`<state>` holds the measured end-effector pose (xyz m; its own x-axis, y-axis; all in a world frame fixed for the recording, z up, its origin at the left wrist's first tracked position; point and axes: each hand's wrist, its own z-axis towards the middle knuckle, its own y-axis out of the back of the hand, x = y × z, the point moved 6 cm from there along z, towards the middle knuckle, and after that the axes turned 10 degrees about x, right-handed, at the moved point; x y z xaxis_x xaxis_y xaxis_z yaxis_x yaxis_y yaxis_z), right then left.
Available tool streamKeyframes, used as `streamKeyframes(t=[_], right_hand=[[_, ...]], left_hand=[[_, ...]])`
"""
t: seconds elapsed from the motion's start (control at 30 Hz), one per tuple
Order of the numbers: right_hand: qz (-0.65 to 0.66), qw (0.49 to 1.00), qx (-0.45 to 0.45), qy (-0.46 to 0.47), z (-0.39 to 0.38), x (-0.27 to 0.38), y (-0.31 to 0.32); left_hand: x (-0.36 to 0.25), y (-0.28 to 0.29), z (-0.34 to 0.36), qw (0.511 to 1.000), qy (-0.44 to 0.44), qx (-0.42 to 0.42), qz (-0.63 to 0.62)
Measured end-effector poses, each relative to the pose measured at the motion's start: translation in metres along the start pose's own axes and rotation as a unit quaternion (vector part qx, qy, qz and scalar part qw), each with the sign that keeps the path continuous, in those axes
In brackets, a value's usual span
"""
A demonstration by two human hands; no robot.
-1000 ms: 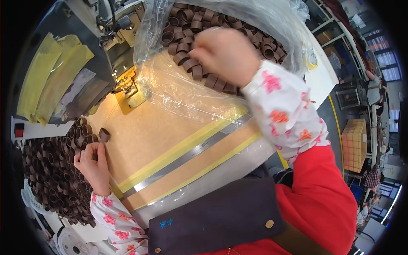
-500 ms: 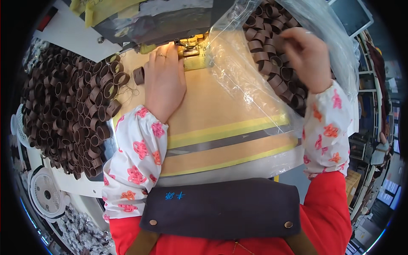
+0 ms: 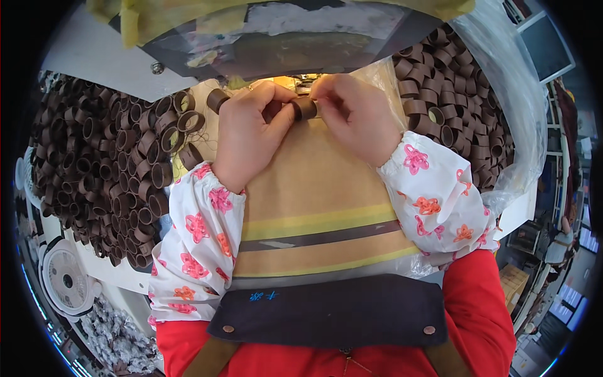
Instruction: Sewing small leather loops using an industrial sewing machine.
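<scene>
My left hand point(image 3: 254, 125) and my right hand point(image 3: 355, 119) are together under the head of a sewing machine point(image 3: 289, 38), both pinching a brown ring point(image 3: 304, 108) in front of its lit metal plate point(image 3: 286, 81). The needle is hidden from this view. Another brown ring point(image 3: 217, 99) lies just left of my left hand. Beneath both hands is a tan work surface point(image 3: 311, 182) crossed by yellow and grey strips of tape.
A large heap of brown rings point(image 3: 100, 144) covers the left side. More rings point(image 3: 458, 107) lie on clear plastic bagging point(image 3: 515, 169) at the right. A white fan point(image 3: 66, 276) is at lower left. Shelving point(image 3: 553, 138) runs along the far right.
My right hand has come left from the bagged rings to the machine. My left hand, earlier at the left heap, has moved up and now grips a ring there too. The view has straightened.
</scene>
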<state>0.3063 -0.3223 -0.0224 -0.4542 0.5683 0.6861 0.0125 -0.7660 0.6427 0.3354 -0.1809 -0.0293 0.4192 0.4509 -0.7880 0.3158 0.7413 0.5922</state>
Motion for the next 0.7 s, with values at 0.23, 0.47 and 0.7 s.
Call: streamKeyframes(t=[0.23, 0.47, 0.7], right_hand=[[0.056, 0.994, 0.057, -0.076, 0.000, -0.001, -0.003], [-0.065, 0.997, 0.022, 0.046, -0.001, 0.002, 0.007], [-0.062, 0.998, 0.000, 0.018, 0.006, -0.003, 0.008]], left_hand=[[-0.007, 0.001, 0.000, 0.998, -0.024, -0.031, 0.054], [-0.002, -0.002, 0.005, 0.998, 0.018, 0.013, -0.053], [0.002, -0.003, 0.013, 0.998, 0.030, -0.019, 0.043]])
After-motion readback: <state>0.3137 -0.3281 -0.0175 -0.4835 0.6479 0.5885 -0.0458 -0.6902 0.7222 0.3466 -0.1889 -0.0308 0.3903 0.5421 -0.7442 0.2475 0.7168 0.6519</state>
